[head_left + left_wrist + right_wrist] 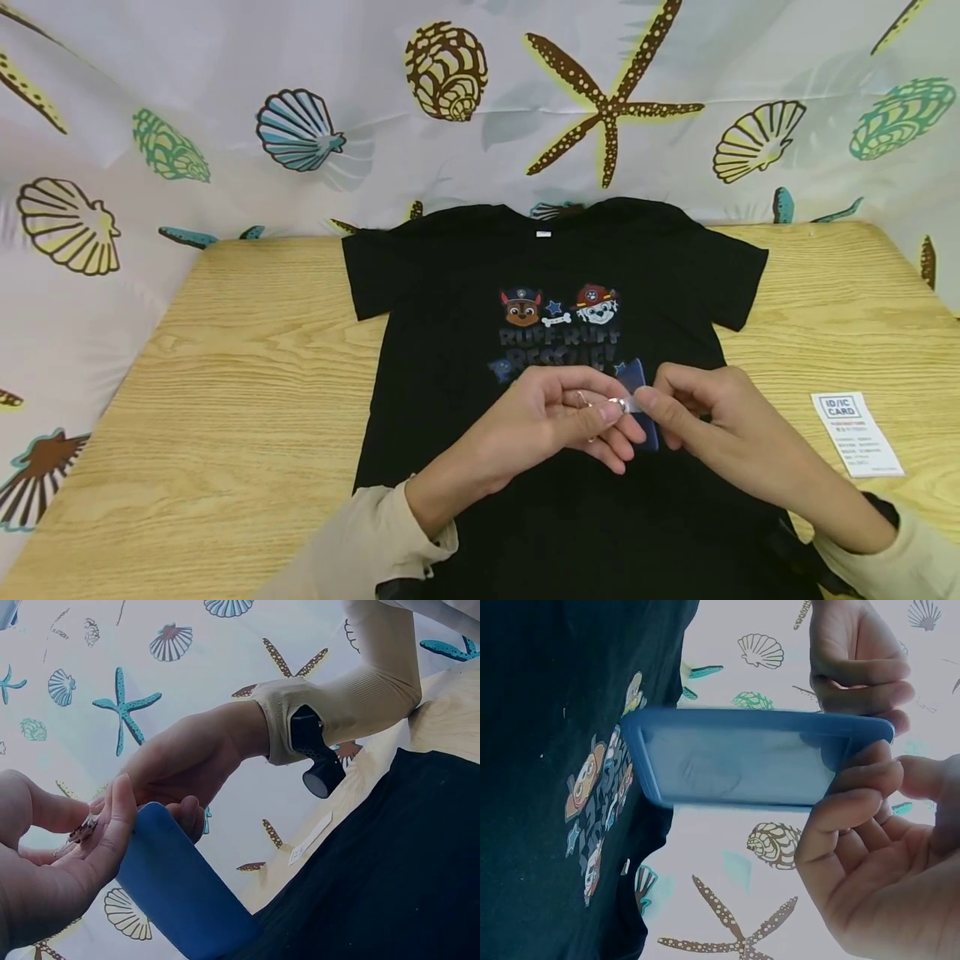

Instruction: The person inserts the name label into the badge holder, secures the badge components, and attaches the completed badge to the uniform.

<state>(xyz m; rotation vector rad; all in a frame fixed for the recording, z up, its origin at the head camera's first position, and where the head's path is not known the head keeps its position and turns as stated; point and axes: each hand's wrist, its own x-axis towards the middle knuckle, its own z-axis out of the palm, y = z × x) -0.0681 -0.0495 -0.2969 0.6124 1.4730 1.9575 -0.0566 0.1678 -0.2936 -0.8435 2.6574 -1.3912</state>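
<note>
Over the black T-shirt [442, 358], the two hands meet at a blue card holder [742, 761] with a clear window. My right hand [712, 408] grips this holder at one end, thumb and curled fingers on it. A small silver metal clip [618, 404] is pinched between the thumb and fingers of my left hand [551, 408]. Right beside the holder, a short clear strap [632, 405] runs from the clip toward the right thumb. In the left wrist view the holder's plain blue back [180, 885] shows, and the metal clip [82, 829] is partly hidden by fingers.
A white printed insert headed "ID/IC CARD" [857, 435] lies on the wooden table [247, 392], right of the shirt. The shirt is spread flat with its printed front up. Behind the table hangs a white cloth [375, 50] with shells and starfish.
</note>
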